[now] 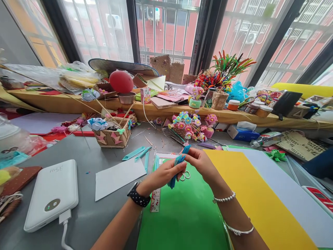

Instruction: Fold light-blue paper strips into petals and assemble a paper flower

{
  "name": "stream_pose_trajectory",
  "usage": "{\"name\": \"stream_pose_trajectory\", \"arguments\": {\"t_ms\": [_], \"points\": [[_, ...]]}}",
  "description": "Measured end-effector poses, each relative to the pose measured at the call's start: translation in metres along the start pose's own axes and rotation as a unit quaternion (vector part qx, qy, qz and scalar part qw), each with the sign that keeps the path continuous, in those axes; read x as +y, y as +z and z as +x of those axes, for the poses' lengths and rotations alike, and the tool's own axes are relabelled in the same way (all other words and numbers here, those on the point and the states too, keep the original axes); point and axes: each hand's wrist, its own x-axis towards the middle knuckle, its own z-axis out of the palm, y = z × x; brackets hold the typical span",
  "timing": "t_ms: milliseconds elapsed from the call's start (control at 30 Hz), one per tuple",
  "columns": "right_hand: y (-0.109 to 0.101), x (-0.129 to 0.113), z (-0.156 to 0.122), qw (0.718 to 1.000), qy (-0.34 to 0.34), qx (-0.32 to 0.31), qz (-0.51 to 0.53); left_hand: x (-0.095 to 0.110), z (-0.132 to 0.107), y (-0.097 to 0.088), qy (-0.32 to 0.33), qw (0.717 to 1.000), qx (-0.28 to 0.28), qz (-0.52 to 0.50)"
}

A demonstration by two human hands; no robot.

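Observation:
My left hand (162, 175) is closed around a bundle of folded blue paper pieces (172, 182), which stand edge to edge between thumb and fingers. At the bundle's upper end, the thumb and fingers of my right hand (201, 162) pinch a blue folded piece (186, 149). Both hands are close together above a green sheet (182, 222). Just beneath them show the pale handle loops of scissors (185, 176); their blades are hidden. A patterned ruler (155, 201) lies by my left wrist. Light blue paper strips (134, 153) lie beyond a white sheet (120, 180).
A white power bank (53, 194) with a cable lies on the left. Yellow paper (249, 187) covers the right side. Behind stand a cardboard basket (113, 137), bunched crochet flowers (186, 125) and a tissue box (242, 132). A crowded ledge (166, 113) runs below the windows.

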Motion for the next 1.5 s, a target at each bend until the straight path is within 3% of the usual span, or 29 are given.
{"name": "stream_pose_trajectory", "arguments": {"t_ms": [133, 300, 433, 567, 900, 1100, 1300, 1400, 1500], "points": [[-0.002, 0.001, 0.002, 1.000, 0.002, 0.021, 0.002, 0.001, 0.001, 0.000, -0.019, 0.998, -0.014, -0.056], [-0.009, -0.007, 0.000, 0.990, -0.032, 0.132, 0.022, 0.003, 0.000, -0.002, -0.028, 0.995, -0.004, -0.092], [-0.008, -0.011, -0.002, 0.994, -0.040, 0.103, -0.026, 0.003, -0.001, -0.003, -0.014, 0.997, 0.016, -0.078], [0.002, -0.008, 0.000, 0.992, -0.002, 0.124, 0.009, 0.000, 0.000, -0.001, 0.005, 0.997, 0.052, -0.061], [0.017, -0.002, 0.000, 0.993, 0.053, 0.039, 0.101, -0.001, 0.003, 0.003, -0.005, 0.997, 0.004, -0.078], [0.002, -0.005, -0.001, 0.988, 0.018, 0.120, 0.092, 0.002, 0.002, -0.004, 0.006, 0.985, 0.086, -0.150], [0.008, -0.007, -0.002, 0.997, 0.023, 0.022, 0.077, -0.003, 0.008, -0.006, -0.041, 0.949, 0.200, -0.240], [0.016, -0.004, -0.001, 0.992, 0.018, 0.060, 0.108, -0.003, 0.010, 0.000, -0.057, 0.931, 0.244, -0.265], [0.019, -0.001, 0.000, 0.991, 0.023, 0.080, 0.104, -0.004, 0.011, 0.004, -0.064, 0.926, 0.245, -0.281]]}}
